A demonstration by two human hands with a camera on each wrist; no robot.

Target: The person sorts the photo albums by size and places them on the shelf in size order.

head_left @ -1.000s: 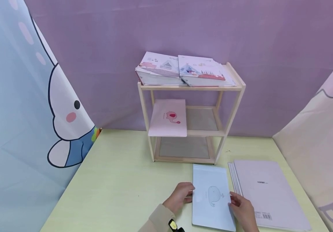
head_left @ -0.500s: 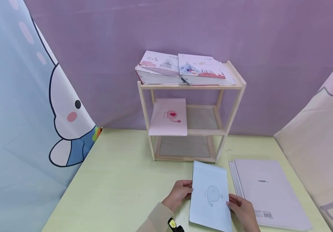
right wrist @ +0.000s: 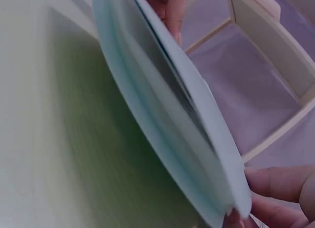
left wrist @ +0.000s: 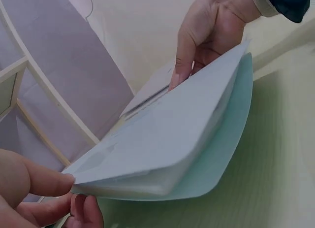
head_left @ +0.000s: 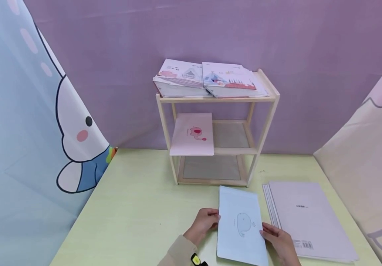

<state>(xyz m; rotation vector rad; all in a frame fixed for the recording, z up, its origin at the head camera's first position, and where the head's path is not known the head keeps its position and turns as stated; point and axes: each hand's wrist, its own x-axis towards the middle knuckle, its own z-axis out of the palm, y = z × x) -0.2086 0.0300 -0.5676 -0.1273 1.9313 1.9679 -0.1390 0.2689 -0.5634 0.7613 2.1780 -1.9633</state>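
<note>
A light blue notebook (head_left: 239, 207) with a whale drawing on its cover is held between both hands at the front of the table. My left hand (head_left: 205, 224) pinches its left edge, thumb on top and fingers underneath. On the opposite edge, my right hand (head_left: 279, 242) pinches it the same way. In the left wrist view the notebook (left wrist: 162, 134) is tilted above the table, its pages slightly fanned over a pale green back cover. The right wrist view shows the pages (right wrist: 162, 90) parted along the near edge.
Behind stands a three-tier wooden shelf (head_left: 252, 151). Several picture books (head_left: 229, 75) lie on its top tier, and a pink elephant notebook (head_left: 192, 136) rests on the middle one. A stack of large white books (head_left: 310, 221) lies right of my right hand.
Both hands have lifted and tilted the blue notebook a little, and it has shifted slightly left. The grip stays on both edges.
</note>
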